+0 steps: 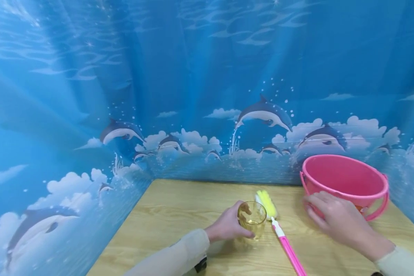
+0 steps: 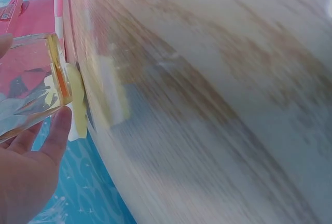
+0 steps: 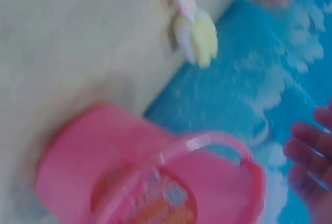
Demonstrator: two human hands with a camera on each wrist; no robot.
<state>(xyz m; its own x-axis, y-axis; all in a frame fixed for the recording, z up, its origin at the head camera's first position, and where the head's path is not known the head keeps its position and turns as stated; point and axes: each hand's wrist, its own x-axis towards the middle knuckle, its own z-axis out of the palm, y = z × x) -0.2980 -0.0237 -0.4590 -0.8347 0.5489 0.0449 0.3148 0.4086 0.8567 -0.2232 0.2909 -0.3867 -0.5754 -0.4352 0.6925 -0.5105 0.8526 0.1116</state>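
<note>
My left hand [image 1: 230, 224] grips a clear amber drinking glass [image 1: 258, 229], its thumb and fingers around the side. The glass is upright, low over the wooden table; whether its base touches is unclear. In the left wrist view, the fingers lie along the glass [image 2: 31, 73]. Just right of it lies a bottle brush with a yellow and white sponge head [image 1: 267, 205] and a pink handle [image 1: 291, 255]. My right hand [image 1: 341, 218] hovers by the near left side of a pink bucket [image 1: 345, 180], holding nothing. The right wrist view shows its fingers [image 3: 311, 154] apart from the bucket [image 3: 72, 167].
The wooden table [image 1: 179, 203] meets a blue curtain [image 1: 193, 76] printed with dolphins at its back and left. The bucket stands at the table's back right, with its handle [image 1: 379, 211] hanging down. A dark strap [image 1: 201, 264] shows at the left wrist.
</note>
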